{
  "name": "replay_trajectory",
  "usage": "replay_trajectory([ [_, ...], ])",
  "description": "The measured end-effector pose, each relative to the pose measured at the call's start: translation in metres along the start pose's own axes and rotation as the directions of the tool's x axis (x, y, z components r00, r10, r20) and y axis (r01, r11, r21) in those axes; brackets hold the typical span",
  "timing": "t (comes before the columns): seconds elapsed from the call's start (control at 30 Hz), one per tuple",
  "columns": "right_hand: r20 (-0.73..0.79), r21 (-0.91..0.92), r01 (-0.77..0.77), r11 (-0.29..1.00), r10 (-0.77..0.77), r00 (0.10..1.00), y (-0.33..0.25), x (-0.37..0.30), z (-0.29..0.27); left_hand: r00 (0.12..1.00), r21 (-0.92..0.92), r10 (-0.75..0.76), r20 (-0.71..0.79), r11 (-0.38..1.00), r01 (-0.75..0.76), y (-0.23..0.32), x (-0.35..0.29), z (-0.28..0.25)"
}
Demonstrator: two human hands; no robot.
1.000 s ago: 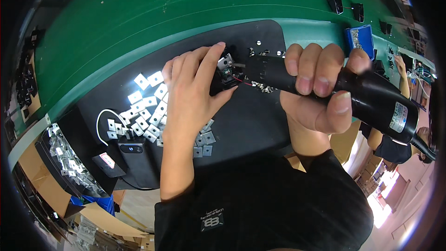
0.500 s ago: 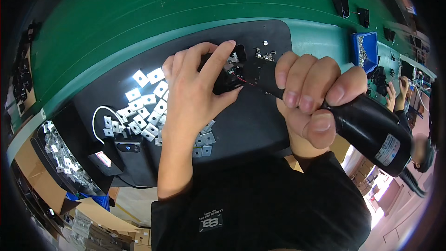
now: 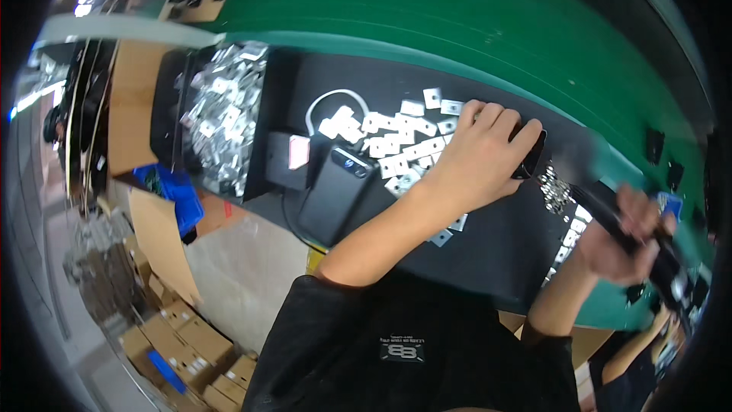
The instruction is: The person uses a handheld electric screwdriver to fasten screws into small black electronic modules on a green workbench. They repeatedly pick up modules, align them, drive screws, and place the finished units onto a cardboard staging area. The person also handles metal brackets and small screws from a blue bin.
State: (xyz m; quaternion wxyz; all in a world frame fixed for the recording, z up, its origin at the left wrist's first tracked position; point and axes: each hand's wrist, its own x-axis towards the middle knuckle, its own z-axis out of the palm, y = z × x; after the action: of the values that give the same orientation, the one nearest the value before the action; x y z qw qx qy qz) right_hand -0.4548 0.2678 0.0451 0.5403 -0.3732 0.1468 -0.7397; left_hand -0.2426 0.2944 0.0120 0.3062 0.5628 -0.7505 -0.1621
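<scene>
My left hand (image 3: 482, 154) is closed around a small black plastic housing (image 3: 536, 156) over the dark mat; its fingers hide most of the part. Farther right, my right hand (image 3: 616, 250) grips a black corded electric screwdriver (image 3: 598, 202). Motion blurs that hand and the tool, whose nose points up and left, apart from the housing. Loose silver square plates with centre holes (image 3: 408, 137) lie on the mat left of my left hand. Between my two hands sits a pile of small metal screws (image 3: 555, 192).
A black bin (image 3: 280, 80) full of metal plates stands at the left, beside a black device (image 3: 335, 191) with a white cable (image 3: 335, 94). A blue tray (image 3: 183, 194) and cardboard boxes (image 3: 179, 336) are lower left. Another person's arm (image 3: 633, 355) shows at lower right.
The view has swung left, so the mat appears farther right. The screwdriver has come away from the black housing, toward the right. My left hand still holds the housing.
</scene>
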Motion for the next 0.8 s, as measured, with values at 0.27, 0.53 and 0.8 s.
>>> replay_trajectory([
  [0.27, 0.067, -0.222, 0.056, 0.973, -0.042, 0.997, -0.043, -0.026, -0.025, 0.878, 0.393, -0.245, -0.411, 0.821, 0.413, -0.056, -0.081, -0.177],
  [0.53, -0.086, -0.086, -0.014, 0.996, 0.006, 0.996, -0.049, -0.031, -0.044, 0.753, 0.636, -0.439, -0.49, 0.411, 0.653, -0.226, -0.209, -0.319],
  [0.8, -0.169, -0.425, 0.201, 0.883, -0.296, 0.94, -0.027, -0.003, -0.051, 0.912, 0.709, -0.12, -0.393, 0.591, 0.383, -0.112, -0.135, -0.23],
])
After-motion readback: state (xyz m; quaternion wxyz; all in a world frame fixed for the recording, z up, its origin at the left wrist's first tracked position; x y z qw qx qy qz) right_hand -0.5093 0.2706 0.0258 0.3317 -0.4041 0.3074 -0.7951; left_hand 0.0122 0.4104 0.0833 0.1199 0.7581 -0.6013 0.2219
